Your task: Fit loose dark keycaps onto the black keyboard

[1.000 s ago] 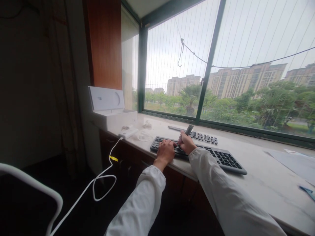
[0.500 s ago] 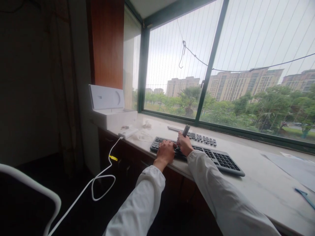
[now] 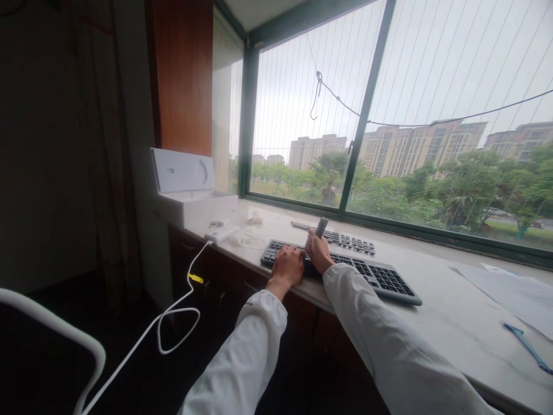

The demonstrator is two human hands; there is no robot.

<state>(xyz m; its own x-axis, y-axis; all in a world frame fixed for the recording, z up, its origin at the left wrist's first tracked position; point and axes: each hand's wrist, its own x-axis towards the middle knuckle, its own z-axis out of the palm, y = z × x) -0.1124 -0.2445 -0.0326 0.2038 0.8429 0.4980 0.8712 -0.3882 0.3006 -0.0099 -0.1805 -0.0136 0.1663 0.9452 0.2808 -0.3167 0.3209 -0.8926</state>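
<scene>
A dark grey keyboard (image 3: 397, 286) lies along the front of the white marble-look counter; its right part shows black key spots. My right hand (image 3: 318, 252) is closed around a dark, thick-handled tool (image 3: 322, 227), held nearly upright over the keyboard's middle. The tool's lower end is hidden by my fingers, so its kind does not show. Close on its left, my left hand (image 3: 288, 264) rests on the keyboard with fingers bent and together, gripping it near the front edge. Behind the keyboard, loose keycaps (image 3: 358, 244) lie in rows.
An open white box (image 3: 194, 207) stands at the counter's left end. A white power strip (image 3: 222, 233) with a cable (image 3: 190, 291) hanging down sits before it. Papers (image 3: 505, 291) and a blue strap-like item (image 3: 529, 347) lie at right. Windows (image 3: 302, 127) rise behind.
The view has shifted slightly, so everything sits a little further left. The upright tool and my right hand have moved slightly against the keyboard; my left hand stays on it.
</scene>
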